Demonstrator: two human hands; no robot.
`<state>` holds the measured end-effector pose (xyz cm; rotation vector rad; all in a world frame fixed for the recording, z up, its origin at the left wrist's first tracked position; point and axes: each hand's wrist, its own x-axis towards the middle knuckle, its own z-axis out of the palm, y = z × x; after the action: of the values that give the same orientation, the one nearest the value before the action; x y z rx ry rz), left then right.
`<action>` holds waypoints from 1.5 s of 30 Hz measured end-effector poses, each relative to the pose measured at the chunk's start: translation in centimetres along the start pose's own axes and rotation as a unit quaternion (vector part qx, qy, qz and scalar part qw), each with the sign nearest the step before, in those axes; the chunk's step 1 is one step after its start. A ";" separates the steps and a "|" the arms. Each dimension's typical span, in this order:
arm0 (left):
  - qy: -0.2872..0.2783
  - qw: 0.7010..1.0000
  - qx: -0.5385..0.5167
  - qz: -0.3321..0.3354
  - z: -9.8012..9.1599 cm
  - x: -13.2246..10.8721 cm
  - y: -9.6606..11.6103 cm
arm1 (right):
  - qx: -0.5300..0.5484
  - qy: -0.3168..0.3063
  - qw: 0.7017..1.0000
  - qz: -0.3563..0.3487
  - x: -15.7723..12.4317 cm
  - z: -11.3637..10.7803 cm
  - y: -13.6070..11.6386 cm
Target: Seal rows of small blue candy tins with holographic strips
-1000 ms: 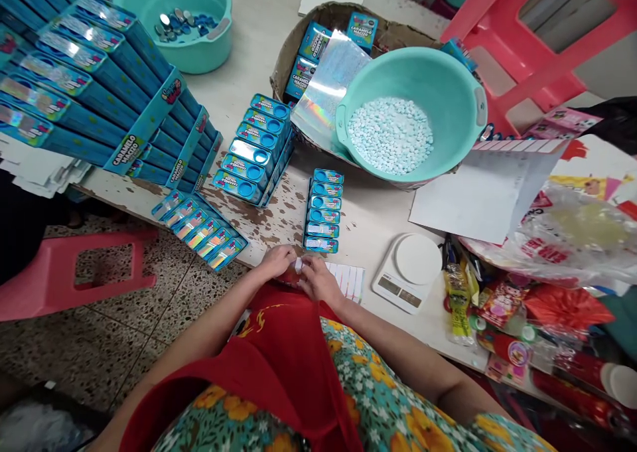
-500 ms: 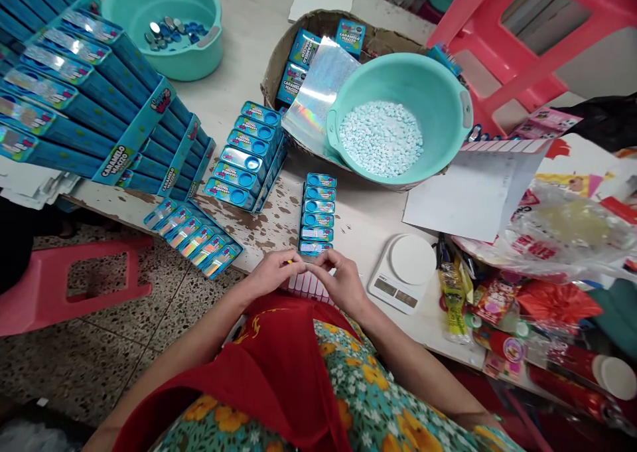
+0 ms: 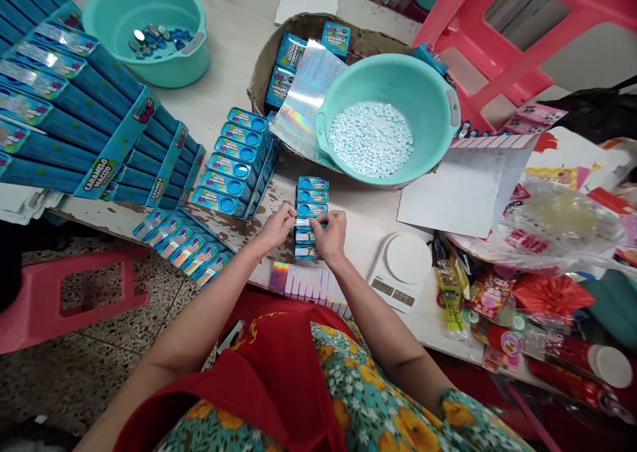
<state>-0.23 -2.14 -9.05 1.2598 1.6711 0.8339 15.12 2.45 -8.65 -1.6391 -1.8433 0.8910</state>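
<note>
In the head view my left hand (image 3: 279, 227) and my right hand (image 3: 330, 235) pinch a shiny sticker strip (image 3: 303, 222) at its two ends. They hold it over one of the small blue candy tins (image 3: 312, 196) standing in a row in a tray. The two tins nearest me in that row bear shiny strips on their tops, while the far ones show blue lids. Between my forearms, at the table edge, lies a holographic sticker sheet (image 3: 309, 285) cut into strips. My fingertips partly cover the tin under them.
Left of the row stands a tray of blue tins (image 3: 226, 166), with tall tin stacks (image 3: 99, 127) beyond. A turquoise basin (image 3: 388, 83) of pale candies rests on a cardboard box (image 3: 259, 74). A white scale (image 3: 401, 266) sits at right; another basin (image 3: 144, 14) holds small lids.
Both hands have moved forward from the table edge to the row of tins, carrying the sticker strip. The sticker sheet beneath them has come into fuller view.
</note>
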 end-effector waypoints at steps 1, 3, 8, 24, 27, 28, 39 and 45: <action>0.010 1.000 0.001 -0.005 0.4 0.2 -0.2 | 0.004 0.007 1.000 0.000 0.1 0.2 0.2; 0.039 0.999 0.015 -0.023 1.4 0.3 -0.5 | 0.018 0.023 1.000 0.008 0.1 0.4 0.5; 0.107 0.981 0.125 -0.105 3.0 -0.6 -1.2 | 0.044 0.025 0.999 0.017 -0.2 0.5 0.9; -0.144 0.965 0.211 -0.056 1.2 -9.1 -5.2 | 0.106 -0.271 0.947 -0.135 -9.8 -3.5 0.0; -0.158 0.974 0.139 -0.079 1.3 -9.5 -5.3 | 0.051 -0.317 0.938 -0.131 -11.2 -1.6 2.0; -0.155 0.976 0.131 -0.080 1.4 -9.6 -5.3 | 0.028 -0.318 0.938 -0.134 -11.3 -1.0 2.5; -0.100 0.975 0.109 -0.166 2.6 -9.4 -5.6 | -0.093 -0.363 0.896 -0.238 -11.5 1.1 3.5; -0.083 0.972 0.098 -0.195 3.1 -9.3 -6.0 | -0.132 -0.377 0.879 -0.260 -11.4 0.6 3.4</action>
<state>1.37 -12.65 -13.38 1.0451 1.8155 0.3242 18.49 -8.69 -11.03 -0.8444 -2.8547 1.1495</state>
